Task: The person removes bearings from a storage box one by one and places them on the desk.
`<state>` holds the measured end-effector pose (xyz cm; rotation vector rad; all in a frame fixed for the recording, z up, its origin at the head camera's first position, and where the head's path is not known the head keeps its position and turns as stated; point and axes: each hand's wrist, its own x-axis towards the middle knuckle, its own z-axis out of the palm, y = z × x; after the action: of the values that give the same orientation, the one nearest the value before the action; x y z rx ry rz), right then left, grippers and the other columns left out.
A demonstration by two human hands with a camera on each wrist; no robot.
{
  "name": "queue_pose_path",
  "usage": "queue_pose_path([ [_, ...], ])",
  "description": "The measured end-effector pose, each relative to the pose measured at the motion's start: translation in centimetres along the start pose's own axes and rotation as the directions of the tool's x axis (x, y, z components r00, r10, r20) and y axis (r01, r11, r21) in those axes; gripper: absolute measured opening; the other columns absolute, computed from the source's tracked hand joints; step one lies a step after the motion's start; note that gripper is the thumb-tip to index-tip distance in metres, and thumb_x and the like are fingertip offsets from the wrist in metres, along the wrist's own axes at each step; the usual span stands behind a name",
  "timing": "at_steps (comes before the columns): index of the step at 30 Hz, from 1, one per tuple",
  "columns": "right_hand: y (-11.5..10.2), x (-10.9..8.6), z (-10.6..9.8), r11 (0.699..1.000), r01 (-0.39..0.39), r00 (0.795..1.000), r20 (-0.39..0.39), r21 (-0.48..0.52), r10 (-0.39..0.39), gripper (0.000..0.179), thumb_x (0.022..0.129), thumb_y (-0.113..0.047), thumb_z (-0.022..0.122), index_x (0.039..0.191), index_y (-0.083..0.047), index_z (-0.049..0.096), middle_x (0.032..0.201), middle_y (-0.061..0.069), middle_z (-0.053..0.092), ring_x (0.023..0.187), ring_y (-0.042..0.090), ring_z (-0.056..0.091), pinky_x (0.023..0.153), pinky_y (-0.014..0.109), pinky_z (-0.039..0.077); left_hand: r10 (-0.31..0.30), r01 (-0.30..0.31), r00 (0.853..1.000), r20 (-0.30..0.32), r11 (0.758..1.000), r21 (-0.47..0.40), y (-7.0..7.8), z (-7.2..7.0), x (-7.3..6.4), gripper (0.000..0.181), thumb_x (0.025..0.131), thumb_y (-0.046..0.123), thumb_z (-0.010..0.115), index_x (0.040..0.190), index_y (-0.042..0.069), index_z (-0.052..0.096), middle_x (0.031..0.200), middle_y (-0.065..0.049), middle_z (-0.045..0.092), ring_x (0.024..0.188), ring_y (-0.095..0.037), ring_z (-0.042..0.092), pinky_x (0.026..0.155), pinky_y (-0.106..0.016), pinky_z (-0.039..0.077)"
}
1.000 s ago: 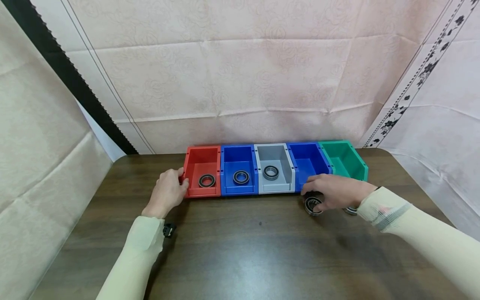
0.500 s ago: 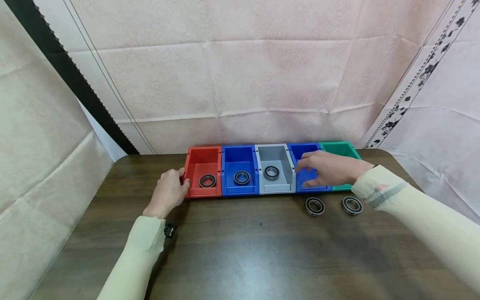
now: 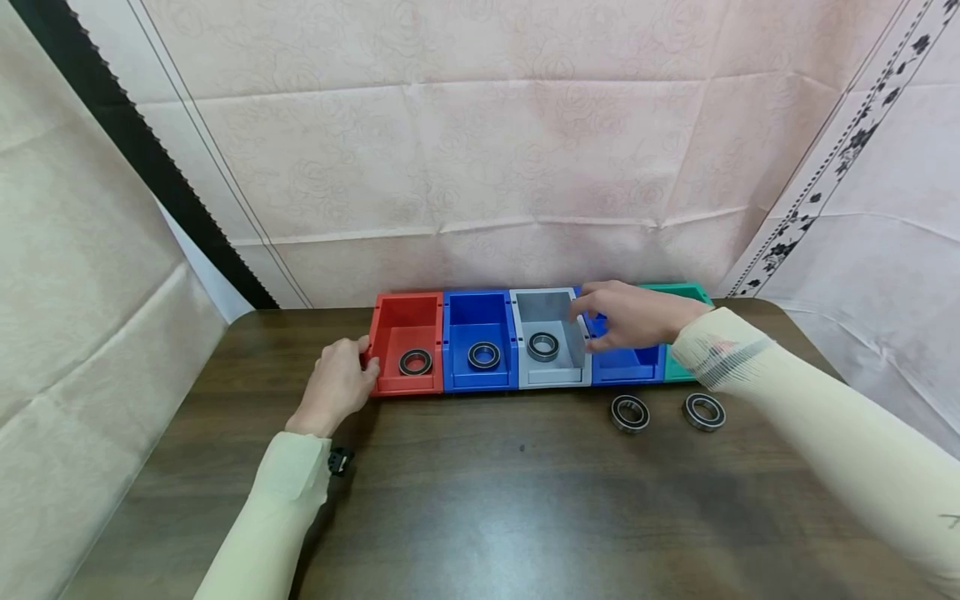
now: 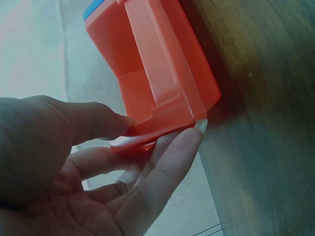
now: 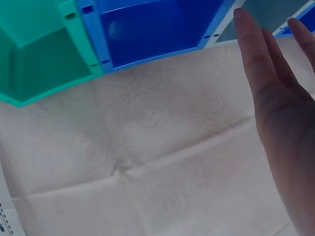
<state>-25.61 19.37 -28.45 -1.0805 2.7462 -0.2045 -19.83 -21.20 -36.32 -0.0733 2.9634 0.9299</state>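
My left hand (image 3: pixel 335 385) pinches the side wall of the red bin (image 4: pixel 170 73) at the left end of a joined row, thumb inside and fingers outside. My right hand (image 3: pixel 637 315) hovers above the right blue bin (image 3: pixel 630 368), fingertips over the edge of the grey bin (image 3: pixel 538 310); it holds nothing, its fingers spread and slightly bent. One ball bearing (image 3: pixel 415 374) lies in the red bin, another bearing (image 3: pixel 483 366) in the left blue bin (image 3: pixel 477 315), and a third bearing (image 3: pixel 543 358) in the grey one. The right hand partly hides the right blue bin.
Two more bearings lie on the wooden table (image 3: pixel 480 500) in front of the row: a left bearing (image 3: pixel 617 414) and a right bearing (image 3: pixel 703 427). The green bin (image 5: pixel 54 54) ends the row at the right. Behind it hangs a pale cloth (image 3: pixel 480 167).
My right hand has let go of the left bearing on the table, then risen and moved left and away over the bins. The left hand keeps its grip on the red bin.
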Motion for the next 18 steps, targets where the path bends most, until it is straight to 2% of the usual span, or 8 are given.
queue_pose_path([
  [10, -0.7, 2.6, 0.5, 1.000, -0.002, 1.000, 0.015, 0.002, 0.002, 0.041, 0.091, -0.017, 0.086, 0.130, -0.009, 0.073, 0.123, 0.012, 0.065, 0.114, 0.032, 0.064, 0.100, 0.051, 0.057, 0.002, -0.002, 1.000, 0.004, 1.000, -0.004, 0.0, 0.0, 0.0, 0.037, 0.106, 0.011, 0.062, 0.138, -0.009, 0.061, 0.102, -0.022, 0.066, 0.075, -0.027, 0.063, 0.065, -0.031, 0.059],
  [18, -1.7, 4.2, 1.8, 0.999, -0.035, 0.997, 0.065, 0.027, 0.033, 0.049, 0.091, -0.014, 0.085, 0.138, -0.008, 0.069, 0.141, 0.016, 0.062, 0.131, 0.037, 0.057, 0.110, 0.054, 0.051, 0.005, -0.005, 1.000, 0.007, 1.000, 0.008, 0.0, 0.0, 0.1, 0.041, 0.107, 0.011, 0.062, 0.142, -0.008, 0.059, 0.104, -0.022, 0.066, 0.077, -0.028, 0.063, 0.067, -0.032, 0.059],
])
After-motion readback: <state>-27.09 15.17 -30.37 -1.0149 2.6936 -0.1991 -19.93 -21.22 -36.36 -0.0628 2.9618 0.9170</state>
